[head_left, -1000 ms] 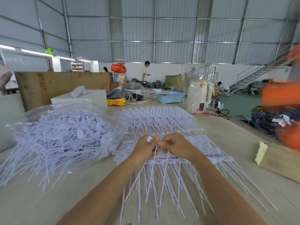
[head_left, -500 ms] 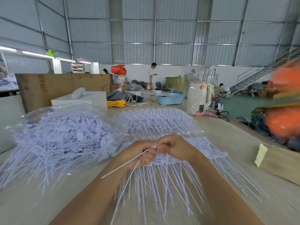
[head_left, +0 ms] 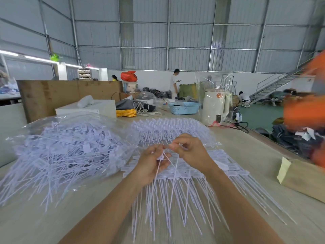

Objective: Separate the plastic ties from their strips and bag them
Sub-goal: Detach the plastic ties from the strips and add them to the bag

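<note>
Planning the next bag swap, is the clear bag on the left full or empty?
Heaped: the clear bag bulges with loose white ties, their tails spilling from its mouth.

White plastic ties point(head_left: 175, 191); glossy clear bag point(head_left: 70, 124); matt wood table point(head_left: 246, 148).

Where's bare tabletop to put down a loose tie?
Bare tabletop lies between the strips and the cardboard box, and near-left below the clear bag. Crowded: middle under both hands, left under the bag, far end with cables and basket.

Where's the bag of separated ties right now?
In the head view, the clear bag of loose ties lies on the table's left side, left of the left hand and the strips, in front of the white box.
</note>
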{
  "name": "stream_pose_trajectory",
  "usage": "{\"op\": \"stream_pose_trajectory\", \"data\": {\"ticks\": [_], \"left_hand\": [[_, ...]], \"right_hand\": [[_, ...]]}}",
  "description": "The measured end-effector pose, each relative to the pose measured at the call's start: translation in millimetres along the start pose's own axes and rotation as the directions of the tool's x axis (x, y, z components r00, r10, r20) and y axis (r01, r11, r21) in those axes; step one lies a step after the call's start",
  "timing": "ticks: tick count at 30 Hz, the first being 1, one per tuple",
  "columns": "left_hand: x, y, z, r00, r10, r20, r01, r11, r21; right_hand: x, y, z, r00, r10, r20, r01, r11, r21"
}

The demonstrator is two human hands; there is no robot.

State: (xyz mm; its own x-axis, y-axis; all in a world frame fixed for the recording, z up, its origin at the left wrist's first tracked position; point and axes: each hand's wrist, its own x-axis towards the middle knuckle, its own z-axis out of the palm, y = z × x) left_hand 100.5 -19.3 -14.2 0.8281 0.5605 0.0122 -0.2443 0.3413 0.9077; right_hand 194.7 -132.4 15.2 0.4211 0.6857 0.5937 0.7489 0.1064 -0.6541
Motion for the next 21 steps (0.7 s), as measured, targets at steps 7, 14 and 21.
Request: {"op": "stream_pose_trajectory", "data": {"ticks": [7,14,21], "left_hand": [[-11,-4,16,0.981,-0.096,0.166,0.097,0.995,0.006],[-9,-7,16,0.988,0.020,0.152,-0.038,0.993,0.115],[-9,-7,10,0.982,0.122,0.147,-0.145,0.977,0.157]], "right_hand": [[-3,6,10,0.992,0.098,-0.075,-0.102,0.994,-0.051],[-2,7,5,0.978,0.202,-0.059,-0.201,0.979,0.021],[-11,8,-6,0.928,0.312,0.204,-0.332,0.941,0.070]]}}
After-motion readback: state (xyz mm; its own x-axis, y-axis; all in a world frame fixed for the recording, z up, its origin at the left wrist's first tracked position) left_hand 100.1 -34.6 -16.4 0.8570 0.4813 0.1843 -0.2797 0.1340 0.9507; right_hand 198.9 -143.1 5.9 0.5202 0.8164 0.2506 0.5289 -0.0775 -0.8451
